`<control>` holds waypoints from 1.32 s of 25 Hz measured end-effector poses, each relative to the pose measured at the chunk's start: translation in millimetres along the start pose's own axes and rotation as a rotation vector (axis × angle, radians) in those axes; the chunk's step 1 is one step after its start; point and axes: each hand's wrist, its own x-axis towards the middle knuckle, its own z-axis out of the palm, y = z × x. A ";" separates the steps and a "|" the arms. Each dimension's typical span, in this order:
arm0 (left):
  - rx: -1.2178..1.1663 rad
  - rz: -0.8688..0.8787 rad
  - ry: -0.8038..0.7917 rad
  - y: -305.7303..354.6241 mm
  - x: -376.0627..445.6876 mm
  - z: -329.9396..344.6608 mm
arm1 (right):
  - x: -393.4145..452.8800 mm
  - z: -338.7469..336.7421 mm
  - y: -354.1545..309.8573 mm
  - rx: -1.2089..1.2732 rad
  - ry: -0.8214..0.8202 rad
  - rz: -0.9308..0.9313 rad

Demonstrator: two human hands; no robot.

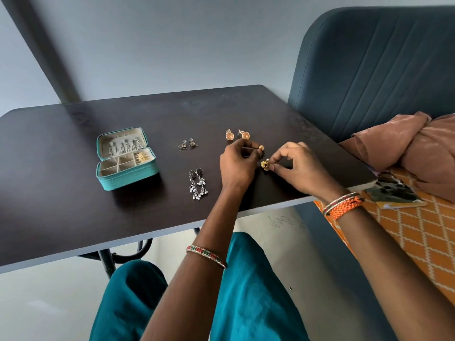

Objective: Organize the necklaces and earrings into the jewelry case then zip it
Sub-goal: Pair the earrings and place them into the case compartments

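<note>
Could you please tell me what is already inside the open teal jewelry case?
In the case, chains hang on the lid's inner panel and a gold piece lies in a back compartment. The near wall hides the front compartments' floors.

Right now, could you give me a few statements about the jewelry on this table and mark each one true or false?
1. The teal jewelry case lies open on the table. True.
2. The right hand pinches a gold flower earring. True.
3. The long silver dangle earrings are inside the case. False: they lie on the table, between the case and the left hand.
4. The two round orange-gold earrings lie on the table beyond the hands. True.
5. The small triangle earrings are in the left hand. False: they lie on the table, apart from both hands.
6. The case's compartments are all empty. False: a gold piece lies in one.
</note>
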 end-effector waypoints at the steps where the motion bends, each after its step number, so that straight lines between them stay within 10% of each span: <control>1: 0.011 0.002 0.001 0.3 -0.2 -0.1 | -1.4 -1.3 -1.8 -0.017 -0.012 0.000; 9: -0.027 -0.009 0.008 0.6 0.4 -1.1 | -1.2 6.4 -13.5 -0.099 0.036 -0.048; 21: -0.472 -0.117 -0.109 12.0 -19.5 -16.0 | -1.5 9.1 -32.8 0.774 0.128 0.227; 27: -0.569 -0.222 -0.113 15.3 -38.8 -24.5 | -17.3 7.2 -45.6 0.791 0.181 0.189; 33: -0.119 -0.136 0.041 11.0 -51.6 -17.3 | -29.1 1.7 -32.8 0.764 0.102 0.271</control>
